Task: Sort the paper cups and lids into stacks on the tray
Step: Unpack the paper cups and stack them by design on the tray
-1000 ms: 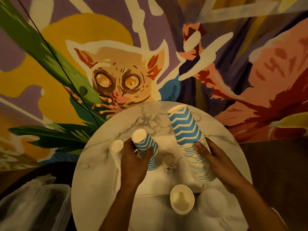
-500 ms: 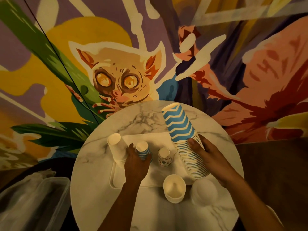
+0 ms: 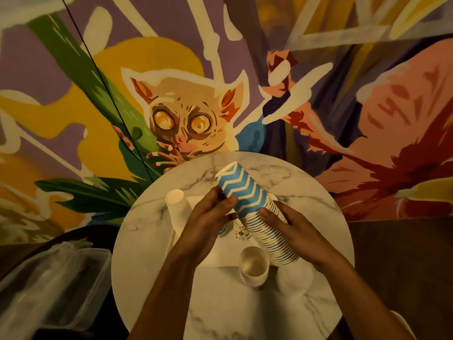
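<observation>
The stack of blue cups [image 3: 247, 200] is tilted in the air above the tray [image 3: 228, 253]. The right hand [image 3: 294, 229] grasps its lower part and the left hand [image 3: 206, 224] grasps its top cup. I think both hands should bring it upright before setting its wide end flat on the tray.

You are looking at one table [image 3: 147, 241], one tray [image 3: 223, 256], one stack of blue zigzag cups [image 3: 255, 217], one white upturned cup stack [image 3: 175, 200], one small patterned cup [image 3: 241, 233], one open cream cup [image 3: 253, 266] and one white lid pile [image 3: 295, 280].
</observation>
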A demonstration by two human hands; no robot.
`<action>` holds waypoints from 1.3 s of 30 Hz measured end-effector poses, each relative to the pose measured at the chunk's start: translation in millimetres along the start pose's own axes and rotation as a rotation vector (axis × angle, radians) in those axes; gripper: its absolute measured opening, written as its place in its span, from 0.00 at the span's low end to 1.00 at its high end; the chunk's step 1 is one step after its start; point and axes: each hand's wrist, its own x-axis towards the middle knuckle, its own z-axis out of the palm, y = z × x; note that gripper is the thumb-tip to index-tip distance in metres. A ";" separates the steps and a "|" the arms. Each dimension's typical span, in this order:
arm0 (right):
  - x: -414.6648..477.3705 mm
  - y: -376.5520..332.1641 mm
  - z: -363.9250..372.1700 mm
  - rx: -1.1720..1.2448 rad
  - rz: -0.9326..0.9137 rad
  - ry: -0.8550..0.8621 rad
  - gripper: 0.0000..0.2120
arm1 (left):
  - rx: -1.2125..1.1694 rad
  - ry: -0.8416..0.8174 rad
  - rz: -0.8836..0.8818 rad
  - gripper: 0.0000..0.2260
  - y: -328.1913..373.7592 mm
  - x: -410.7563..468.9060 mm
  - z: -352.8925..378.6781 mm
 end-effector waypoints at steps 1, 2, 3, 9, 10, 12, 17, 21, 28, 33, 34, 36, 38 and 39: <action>-1.5 -0.2 0.2 -0.002 -0.003 -0.008 0.23 | 0.006 0.000 0.014 0.19 -0.2 -2.4 2.6; -2.9 -0.2 0.2 -0.002 -0.007 -0.015 0.22 | 0.014 0.014 0.029 0.18 -1.2 -3.7 4.5; -4.2 0.8 -0.1 -0.004 -0.010 -0.021 0.22 | 0.023 0.035 0.041 0.17 -2.8 -5.1 5.3; -7.9 7.1 -1.0 -0.042 -0.046 -0.009 0.23 | 0.059 0.172 0.078 0.19 -1.6 -9.9 10.6; -6.6 8.4 -1.7 -0.060 -0.052 0.005 0.24 | 0.061 0.215 0.087 0.19 0.2 -8.2 10.9; -2.7 11.9 -2.7 -0.092 -0.059 0.029 0.27 | 0.049 0.301 0.119 0.17 6.3 -2.5 8.9; 5.9 18.0 -7.7 -0.107 -0.038 0.067 0.27 | 0.003 0.471 0.259 0.12 24.2 16.9 -14.4; 7.6 14.7 -10.1 0.008 -0.016 0.134 0.24 | 0.108 0.560 0.282 0.20 10.4 33.4 -39.4; 12.5 19.6 -7.6 0.314 0.109 0.148 0.29 | 0.548 0.515 0.066 0.22 -77.9 58.1 -64.9; 12.0 19.8 -8.0 0.427 0.198 0.106 0.34 | 0.684 0.540 0.037 0.25 -106.8 67.7 -64.7; 11.1 20.3 -8.4 0.441 0.196 0.092 0.33 | 0.702 0.536 0.021 0.25 -110.6 69.8 -65.0; 9.4 21.7 -8.4 0.457 0.179 0.065 0.36 | 0.724 0.530 -0.012 0.26 -118.3 73.2 -66.3; 7.1 22.2 -7.7 0.451 0.153 0.045 0.38 | 0.739 0.526 -0.050 0.26 -125.4 75.3 -68.1; 6.1 21.9 -7.8 0.440 0.142 0.050 0.35 | 0.745 0.521 -0.068 0.26 -127.8 75.8 -68.6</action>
